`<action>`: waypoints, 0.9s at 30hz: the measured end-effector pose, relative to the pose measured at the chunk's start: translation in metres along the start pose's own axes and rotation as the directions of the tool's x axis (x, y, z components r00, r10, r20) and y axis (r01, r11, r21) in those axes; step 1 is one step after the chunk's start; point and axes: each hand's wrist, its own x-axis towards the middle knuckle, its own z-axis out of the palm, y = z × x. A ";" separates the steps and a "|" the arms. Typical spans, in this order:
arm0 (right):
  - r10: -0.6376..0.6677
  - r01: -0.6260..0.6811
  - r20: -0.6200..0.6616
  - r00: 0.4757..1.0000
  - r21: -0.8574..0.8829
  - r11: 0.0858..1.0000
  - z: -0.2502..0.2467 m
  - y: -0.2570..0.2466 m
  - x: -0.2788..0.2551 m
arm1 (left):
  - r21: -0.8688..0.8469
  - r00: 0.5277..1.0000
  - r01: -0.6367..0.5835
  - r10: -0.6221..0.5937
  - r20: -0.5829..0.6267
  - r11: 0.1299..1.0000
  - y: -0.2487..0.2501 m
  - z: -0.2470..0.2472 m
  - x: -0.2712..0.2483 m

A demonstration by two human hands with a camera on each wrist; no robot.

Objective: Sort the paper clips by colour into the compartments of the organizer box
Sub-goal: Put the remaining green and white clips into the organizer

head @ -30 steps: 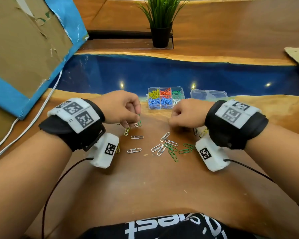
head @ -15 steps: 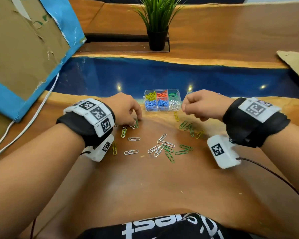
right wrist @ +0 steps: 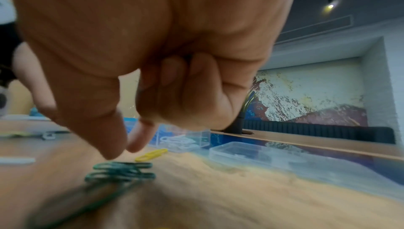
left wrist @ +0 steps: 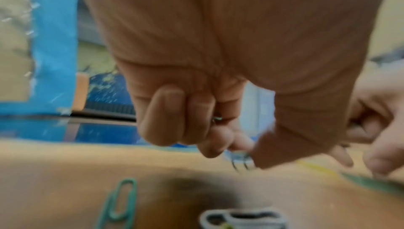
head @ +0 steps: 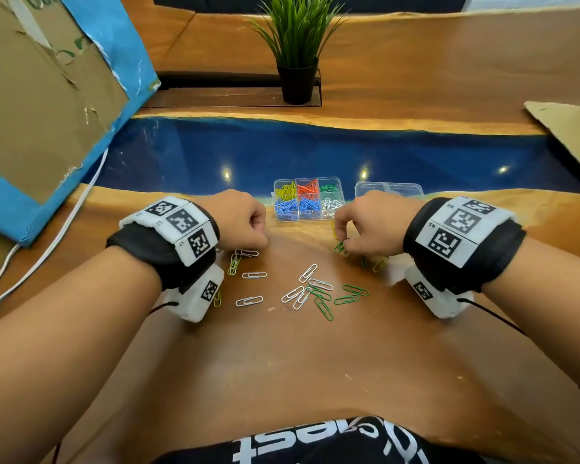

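Note:
The clear organizer box (head: 329,218) stands at the far side of the wood, with yellow, red, green, blue and white clips in separate compartments. My left hand (head: 245,226) is curled just left of it; in the left wrist view its thumb and forefinger pinch a dark paper clip (left wrist: 242,162), and more metal (left wrist: 217,118) shows inside the fist. My right hand (head: 362,226) hovers over two green clips (right wrist: 120,170). Its thumb (right wrist: 111,146) and forefinger point down at them, slightly apart, with no clip between them.
Several white and green clips (head: 315,293) lie scattered between my wrists, and a yellow clip (right wrist: 150,154) lies near the box. The box lid (head: 387,189) lies to the right. A potted plant (head: 297,61) and a cardboard sheet (head: 47,95) stand further off.
My right hand has come down from beside the box onto the green clips at the right. My left hand stays low by the clips at the left, still curled.

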 end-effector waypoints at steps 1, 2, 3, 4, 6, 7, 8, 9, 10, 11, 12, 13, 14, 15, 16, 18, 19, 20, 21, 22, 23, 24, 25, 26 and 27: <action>-0.008 0.008 -0.005 1.000 -0.008 1.000 0.000 -0.002 0.001 | -0.026 1.000 0.006 -0.007 -0.021 1.000 -0.001 0.000 -0.001; -0.017 0.016 -0.006 1.000 -0.029 0.999 0.000 -0.004 0.002 | -0.053 0.999 0.015 -0.017 -0.035 0.999 -0.003 -0.001 -0.002; -0.024 0.024 -0.003 1.000 -0.053 0.998 0.000 -0.005 0.004 | -0.087 0.999 0.024 -0.028 -0.042 0.996 -0.006 -0.002 -0.004; -0.031 0.031 0.004 1.000 -0.074 0.997 -0.001 -0.007 0.005 | -0.140 0.998 0.039 -0.046 -0.042 0.989 -0.008 -0.004 -0.005; -0.048 0.050 0.018 0.999 -0.109 0.993 -0.002 -0.009 0.008 | -0.297 0.995 0.076 -0.092 -0.038 0.952 -0.017 -0.006 -0.007; -0.053 0.056 0.027 0.998 -0.125 0.991 -0.002 -0.010 0.009 | -0.379 0.993 0.089 -0.111 -0.038 0.921 -0.022 -0.007 -0.009; -0.051 0.056 0.042 0.998 -0.137 0.989 -0.002 -0.011 0.010 | -0.454 0.991 0.094 -0.125 -0.039 0.886 -0.027 -0.008 -0.011; -0.043 0.051 0.061 0.997 -0.143 0.988 -0.003 -0.013 0.011 | -0.521 0.990 0.092 -0.133 -0.041 0.849 -0.031 -0.008 -0.013; -0.030 0.042 0.085 0.996 -0.146 0.988 -0.003 -0.014 0.012 | -0.579 0.989 0.086 -0.138 -0.045 0.811 -0.035 -0.007 -0.014; -0.021 0.038 0.109 0.994 -0.153 0.988 -0.003 -0.016 0.013 | -0.625 0.989 0.083 -0.143 -0.047 0.776 -0.038 -0.007 -0.015; -0.016 0.037 0.131 0.991 -0.162 0.986 -0.002 -0.017 0.014 | -0.654 0.987 0.088 -0.154 -0.043 0.751 -0.041 -0.006 -0.016; -0.014 0.039 0.145 0.989 -0.171 0.985 -0.001 -0.018 0.015 | -0.666 0.985 0.102 -0.168 -0.036 0.739 -0.044 -0.005 -0.016; -0.017 0.044 0.155 0.988 -0.177 0.983 -0.001 -0.018 0.016 | -0.668 0.983 0.116 -0.180 -0.027 0.735 -0.047 -0.004 -0.016; -0.022 0.050 0.161 0.987 -0.174 0.983 -0.001 -0.018 0.017 | -0.662 0.982 0.131 -0.189 -0.017 0.738 -0.049 -0.003 -0.016; -0.025 0.051 0.162 0.987 -0.160 0.986 -0.001 -0.017 0.017 | -0.654 0.980 0.145 -0.197 -0.007 0.742 -0.051 -0.002 -0.016; -0.028 0.045 0.161 0.987 -0.101 0.994 -0.001 -0.016 0.018 | -0.642 0.973 0.187 -0.230 0.017 0.744 -0.053 -0.002 -0.016; -0.028 0.039 0.164 0.986 -0.064 0.997 -0.001 -0.015 0.018 | -0.636 0.967 0.219 -0.253 0.039 0.740 -0.053 -0.001 -0.015; -0.024 0.029 0.166 0.986 -0.026 0.999 -0.001 -0.014 0.018 | -0.628 0.958 0.258 -0.277 0.070 0.734 -0.052 -0.001 -0.014; -0.021 0.019 0.160 0.987 0.014 1.000 -0.002 -0.012 0.017 | -0.621 0.946 0.305 -0.305 0.110 0.722 -0.052 0.000 -0.012; -0.016 0.007 0.148 0.989 0.058 0.998 -0.002 -0.010 0.017 | -0.620 0.933 0.347 -0.330 0.147 0.704 -0.052 0.000 -0.011; -0.012 -0.002 0.124 0.992 0.114 0.994 -0.003 -0.008 0.016 | -0.622 0.921 0.376 -0.352 0.167 0.687 -0.052 0.001 -0.010; 0.005 -0.024 0.101 0.995 0.190 0.982 -0.004 -0.006 0.016 | -0.623 0.913 0.393 -0.368 0.176 0.677 -0.051 0.001 -0.010; 0.034 -0.059 0.086 0.996 0.310 0.949 -0.005 -0.004 0.017 | -0.607 0.912 0.396 -0.373 0.172 0.689 -0.051 0.002 -0.010; 0.082 -0.123 0.106 0.991 0.481 0.868 -0.007 -0.002 0.017 | -0.559 0.919 0.383 -0.365 0.150 0.735 -0.052 0.002 -0.009; 0.122 -0.188 0.145 0.982 0.664 0.724 -0.008 0.000 0.017 | -0.472 0.929 0.364 -0.350 0.121 0.803 -0.053 0.003 -0.010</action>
